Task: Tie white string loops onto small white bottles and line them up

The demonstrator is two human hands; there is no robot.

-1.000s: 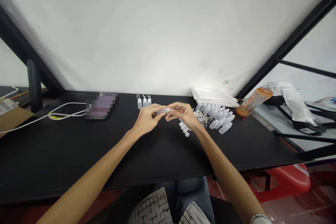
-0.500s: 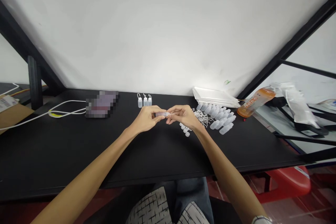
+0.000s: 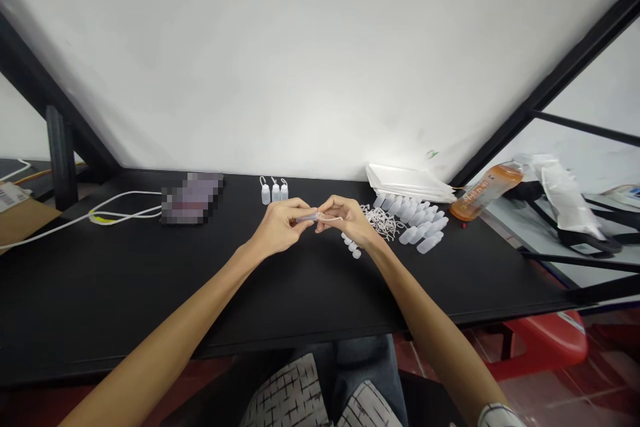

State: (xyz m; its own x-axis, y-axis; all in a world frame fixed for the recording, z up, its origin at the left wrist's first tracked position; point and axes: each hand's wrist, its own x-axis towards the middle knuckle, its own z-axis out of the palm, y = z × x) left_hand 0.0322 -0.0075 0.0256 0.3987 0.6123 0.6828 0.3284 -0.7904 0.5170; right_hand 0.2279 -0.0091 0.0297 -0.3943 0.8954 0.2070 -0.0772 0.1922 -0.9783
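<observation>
Over the middle of the table, my left hand [image 3: 279, 225] pinches a small translucent plastic bottle [image 3: 305, 217] lying on its side, neck to the right. At the neck, my right hand [image 3: 353, 219] has its fingers closed round a thin white loop strap [image 3: 333, 218]; its free end shows across the fingers. Whether the strap encircles the neck I cannot make out. Three small bottles with white loops [image 3: 275, 193] stand behind my left hand. Beside my right hand are a pile of loose white straps [image 3: 384, 223], several small caps [image 3: 353, 247] and rows of bottles without loops [image 3: 415, 219].
White flat bags [image 3: 410, 181] are stacked by the wall at the back right. An orange drink bottle [image 3: 487, 192] leans near the frame. On the left of the black table [image 3: 125, 300] lie a blurred-out object [image 3: 193, 199] and a white cable [image 3: 130, 193].
The strap now shows as a longer piece across my right fingers, and the fingers have shifted at the bottle's neck. The left hand keeps its hold. The view has moved slightly.
</observation>
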